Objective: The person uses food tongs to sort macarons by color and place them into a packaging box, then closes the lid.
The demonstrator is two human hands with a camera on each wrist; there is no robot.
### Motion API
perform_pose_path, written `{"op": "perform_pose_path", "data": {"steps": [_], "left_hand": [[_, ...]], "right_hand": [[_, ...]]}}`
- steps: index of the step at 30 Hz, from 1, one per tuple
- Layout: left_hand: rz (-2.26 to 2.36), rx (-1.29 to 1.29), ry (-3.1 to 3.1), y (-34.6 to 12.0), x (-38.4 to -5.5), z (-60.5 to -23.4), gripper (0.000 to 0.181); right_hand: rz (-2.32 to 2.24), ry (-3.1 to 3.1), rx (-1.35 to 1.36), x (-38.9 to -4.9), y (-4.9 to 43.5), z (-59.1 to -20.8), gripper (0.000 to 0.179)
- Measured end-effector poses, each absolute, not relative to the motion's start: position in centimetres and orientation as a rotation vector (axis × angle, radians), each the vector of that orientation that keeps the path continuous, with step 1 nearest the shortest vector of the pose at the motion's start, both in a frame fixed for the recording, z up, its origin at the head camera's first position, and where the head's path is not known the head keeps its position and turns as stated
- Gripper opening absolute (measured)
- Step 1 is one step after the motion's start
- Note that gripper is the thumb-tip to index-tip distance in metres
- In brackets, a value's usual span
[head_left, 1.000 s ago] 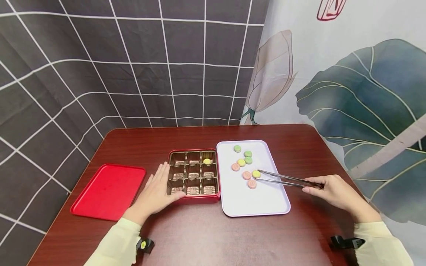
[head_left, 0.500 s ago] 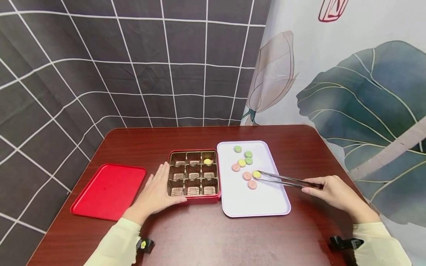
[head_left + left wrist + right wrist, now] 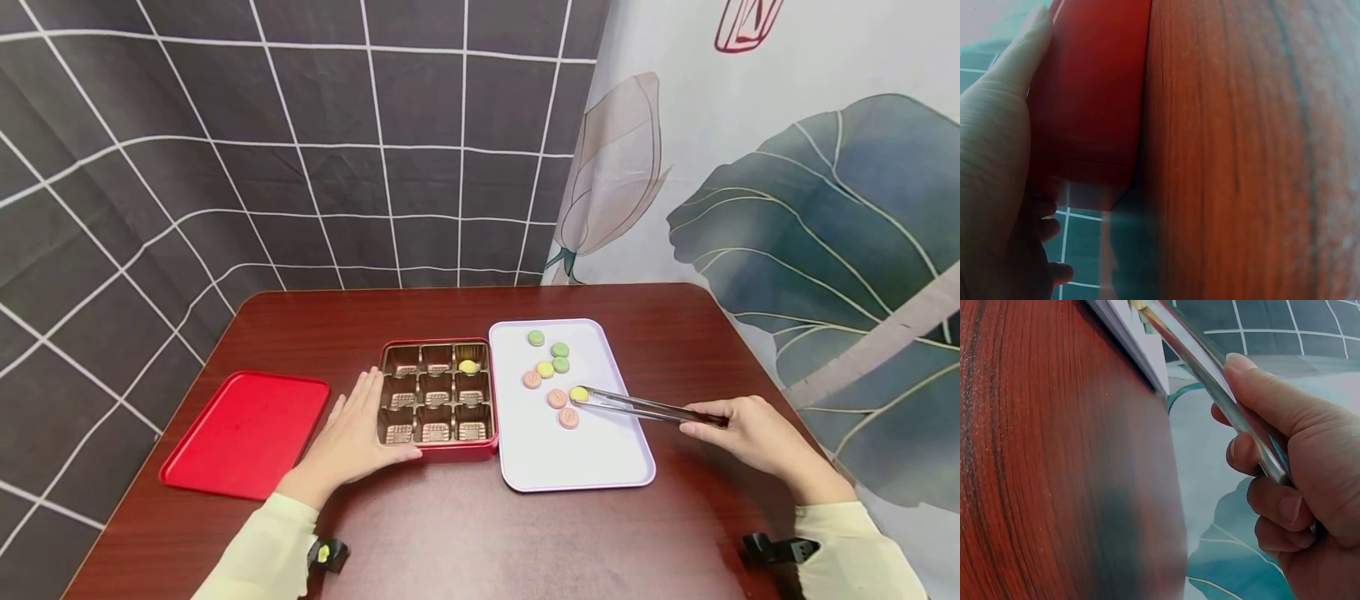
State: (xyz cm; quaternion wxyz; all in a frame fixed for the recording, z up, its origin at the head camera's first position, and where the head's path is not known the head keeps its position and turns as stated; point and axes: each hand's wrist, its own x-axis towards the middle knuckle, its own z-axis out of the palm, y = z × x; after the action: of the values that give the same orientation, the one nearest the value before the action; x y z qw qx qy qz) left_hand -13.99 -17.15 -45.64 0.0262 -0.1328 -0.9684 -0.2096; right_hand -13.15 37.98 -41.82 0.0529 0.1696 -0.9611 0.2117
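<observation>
My right hand [image 3: 750, 433] grips metal tongs [image 3: 645, 407], fingers curled round the handle in the right wrist view. The tong tips are at a yellow macaron [image 3: 578, 394] on the white tray [image 3: 577, 467]. Pink macarons [image 3: 568, 417] lie close by; green macarons [image 3: 559, 350] and another yellow macaron [image 3: 544, 369] lie farther back. To the left stands a red box [image 3: 457, 452] with a gold compartmented insert. One yellow macaron [image 3: 468, 366] sits in its back right compartment. My left hand [image 3: 348, 442] rests against the box's left side and front corner, fingers straight, thumb along the front.
A red lid [image 3: 247, 433] lies on the wooden table [image 3: 465, 533] at the far left. The box and tray stand side by side. A dark grid cloth [image 3: 420, 167] hangs behind the table, and a floral curtain [image 3: 750, 208] hangs at right.
The tong tips have drawn together on the yellow macaron at the tray's middle. My left hand's thumb has shifted slightly down off the box's front rim.
</observation>
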Motion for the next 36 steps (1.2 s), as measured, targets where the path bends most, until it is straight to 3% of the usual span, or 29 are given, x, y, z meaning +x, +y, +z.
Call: {"op": "perform_pose_path", "data": {"steps": [36], "left_hand": [[-0.647,-0.403,-3.005,-17.3,-14.0,-45.7,0.133]], "right_hand": [[0.768,-2.902,0.616,-15.4,34.5,-39.9,0.034]]}}
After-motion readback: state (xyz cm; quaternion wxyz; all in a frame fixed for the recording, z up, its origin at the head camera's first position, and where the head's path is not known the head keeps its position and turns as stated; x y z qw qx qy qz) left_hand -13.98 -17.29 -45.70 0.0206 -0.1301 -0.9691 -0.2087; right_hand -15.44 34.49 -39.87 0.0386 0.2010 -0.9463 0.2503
